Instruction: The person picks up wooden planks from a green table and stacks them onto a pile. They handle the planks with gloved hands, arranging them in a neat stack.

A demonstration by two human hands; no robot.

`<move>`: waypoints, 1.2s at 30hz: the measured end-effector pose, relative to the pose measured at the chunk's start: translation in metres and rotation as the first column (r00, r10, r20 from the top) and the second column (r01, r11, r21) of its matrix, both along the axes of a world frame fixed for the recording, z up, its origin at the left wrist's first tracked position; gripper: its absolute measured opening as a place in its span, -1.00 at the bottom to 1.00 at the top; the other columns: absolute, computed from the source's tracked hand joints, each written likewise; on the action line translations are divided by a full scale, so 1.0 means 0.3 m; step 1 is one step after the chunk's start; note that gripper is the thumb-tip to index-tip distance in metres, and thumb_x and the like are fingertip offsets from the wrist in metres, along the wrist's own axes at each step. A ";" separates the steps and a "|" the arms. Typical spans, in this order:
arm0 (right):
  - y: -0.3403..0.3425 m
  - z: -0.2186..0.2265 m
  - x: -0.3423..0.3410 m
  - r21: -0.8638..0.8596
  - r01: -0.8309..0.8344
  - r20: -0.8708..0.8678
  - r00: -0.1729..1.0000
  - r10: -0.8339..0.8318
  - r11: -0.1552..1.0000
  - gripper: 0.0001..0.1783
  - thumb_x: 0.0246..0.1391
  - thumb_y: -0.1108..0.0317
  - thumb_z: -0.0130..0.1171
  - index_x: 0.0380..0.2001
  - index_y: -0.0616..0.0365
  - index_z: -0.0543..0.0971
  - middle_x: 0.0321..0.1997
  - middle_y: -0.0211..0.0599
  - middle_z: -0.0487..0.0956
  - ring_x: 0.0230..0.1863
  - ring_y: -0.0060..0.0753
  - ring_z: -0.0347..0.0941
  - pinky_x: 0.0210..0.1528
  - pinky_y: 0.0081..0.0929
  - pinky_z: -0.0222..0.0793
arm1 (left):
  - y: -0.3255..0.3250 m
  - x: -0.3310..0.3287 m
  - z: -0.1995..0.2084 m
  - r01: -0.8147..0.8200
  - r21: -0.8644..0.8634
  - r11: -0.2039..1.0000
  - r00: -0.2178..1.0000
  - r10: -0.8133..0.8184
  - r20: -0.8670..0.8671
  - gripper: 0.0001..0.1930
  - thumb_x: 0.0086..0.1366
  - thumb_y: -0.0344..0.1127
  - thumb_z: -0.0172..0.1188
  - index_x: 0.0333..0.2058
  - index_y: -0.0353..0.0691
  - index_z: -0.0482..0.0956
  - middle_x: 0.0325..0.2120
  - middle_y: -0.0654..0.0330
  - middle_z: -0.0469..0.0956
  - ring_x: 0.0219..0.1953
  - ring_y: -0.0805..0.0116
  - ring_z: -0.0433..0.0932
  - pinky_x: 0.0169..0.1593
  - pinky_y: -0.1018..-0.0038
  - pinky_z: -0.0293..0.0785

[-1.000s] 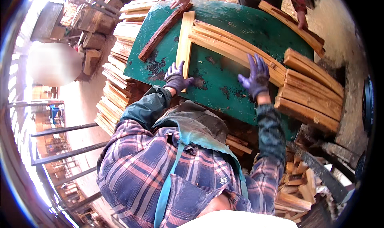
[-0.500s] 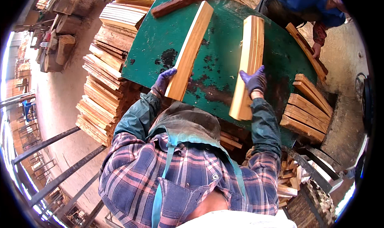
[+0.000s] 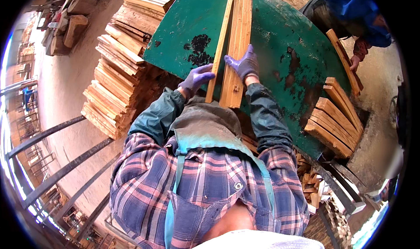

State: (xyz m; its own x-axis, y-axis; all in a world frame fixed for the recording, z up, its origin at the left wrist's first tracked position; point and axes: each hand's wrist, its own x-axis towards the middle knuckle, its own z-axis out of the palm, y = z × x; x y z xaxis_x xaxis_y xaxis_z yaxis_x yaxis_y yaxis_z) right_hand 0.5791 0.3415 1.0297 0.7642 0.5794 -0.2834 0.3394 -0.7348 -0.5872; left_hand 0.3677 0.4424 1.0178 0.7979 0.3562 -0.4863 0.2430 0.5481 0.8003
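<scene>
A narrow wooden board [image 3: 219,52] stands on edge on the green worktop [image 3: 175,34]. My left hand [image 3: 197,79], in a purple glove, grips its near part from the left. Just to the right lies a bundle of several boards [image 3: 237,30] pressed side by side. My right hand [image 3: 245,65], gloved alike, holds that bundle, its thumb reaching over the top and its fingers at the right side. Between the single board and the bundle runs a thin gap that narrows toward the far ends. The undersides of both are hidden.
Stacked boards [image 3: 111,87] rise left of the worktop. Several wood pieces [image 3: 334,122] stand at its right edge. Beyond, another person's hand [image 3: 355,61] holds a long wooden piece [image 3: 342,59]. Dark metal bars [image 3: 65,172] cross at lower left.
Both hands have come closer together. The left board has turned from its wide face onto its narrow edge. The bundle has moved left beside it. The dark reddish piece at the far side is out of view.
</scene>
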 end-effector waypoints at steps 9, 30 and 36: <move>-0.060 -0.125 0.020 0.554 -0.188 -0.308 0.859 0.410 0.811 -0.48 0.38 0.07 0.06 0.21 0.21 0.44 0.10 -0.29 0.60 0.06 -0.40 0.52 0.11 -0.36 0.46 | 0.054 0.413 0.161 0.460 0.782 0.420 0.817 0.147 -0.558 0.13 -0.02 0.40 0.40 0.41 -0.03 0.12 0.18 -0.21 0.37 0.15 -0.22 0.45 0.18 0.04 0.42; 0.842 -0.309 0.215 -0.222 0.002 0.665 0.732 0.150 0.975 -0.36 0.26 -0.03 -0.02 0.33 0.01 0.37 0.46 -0.07 0.26 0.49 0.07 0.07 0.49 0.20 -0.12 | 1.549 0.180 0.108 -0.712 0.168 0.682 0.698 0.713 0.067 0.08 -0.02 -0.22 0.62 0.33 -0.38 0.07 0.09 -0.15 0.45 0.04 0.07 0.54 0.08 0.24 0.56; 0.858 -0.248 0.184 -0.233 -0.018 0.634 0.755 0.166 0.972 -0.37 0.28 0.02 -0.05 0.32 0.11 0.36 0.45 -0.02 0.25 0.50 0.11 0.06 0.49 0.23 -0.13 | 2.075 0.470 0.143 -0.722 0.468 0.510 0.510 0.849 -0.137 0.21 -0.08 -0.06 0.62 0.40 -0.23 -0.05 0.18 -0.22 0.38 0.09 -0.05 0.49 0.21 0.23 0.40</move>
State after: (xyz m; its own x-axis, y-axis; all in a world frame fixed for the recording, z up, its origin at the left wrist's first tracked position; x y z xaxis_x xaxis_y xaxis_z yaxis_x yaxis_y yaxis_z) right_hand 0.6343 0.5989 0.9554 0.7523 0.6437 0.1405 0.6545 -0.7547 -0.0464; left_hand 0.5088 1.0650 1.0606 -0.0775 0.9269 -0.3672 0.1027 0.3738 0.9218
